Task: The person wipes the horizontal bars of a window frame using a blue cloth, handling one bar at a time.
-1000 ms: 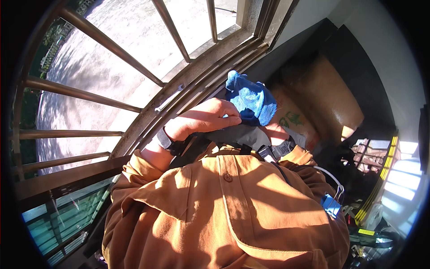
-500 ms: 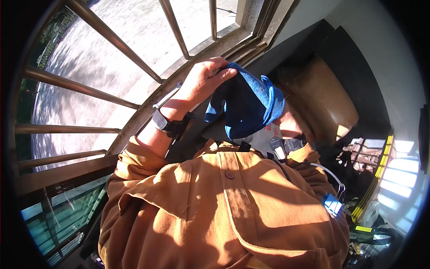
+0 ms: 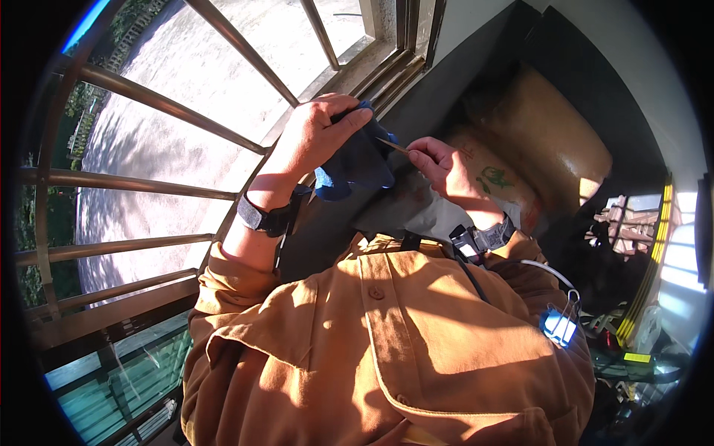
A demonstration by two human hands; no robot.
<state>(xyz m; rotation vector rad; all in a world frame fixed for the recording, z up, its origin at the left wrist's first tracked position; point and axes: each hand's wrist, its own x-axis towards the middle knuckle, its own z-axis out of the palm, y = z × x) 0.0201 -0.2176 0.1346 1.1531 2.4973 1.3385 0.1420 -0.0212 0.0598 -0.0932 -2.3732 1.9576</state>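
By the window bars, my left hand [image 3: 316,137] is closed on the top of a blue cloth [image 3: 364,160], thumb on its upper edge. The cloth hangs below the fingers, mostly in shadow. To its right, my right hand [image 3: 445,169] pinches the end of a thin tan stick [image 3: 393,145]. The stick's other end meets the cloth; whether it passes behind or only touches it, I cannot tell. Both wrists wear dark straps.
Metal window bars [image 3: 167,111] and the sill run along the left and top. Tan sacks [image 3: 550,134] lie against the wall at the right. Yellow strips [image 3: 654,260] stand farther right, near a blue clip [image 3: 558,327] by my sleeve. Glass panes [image 3: 123,379] sit at the lower left.
My right hand, earlier mostly behind the cloth, has come out to its right and now shows the thin stick. The cloth has drawn in, hanging narrower from my left hand.
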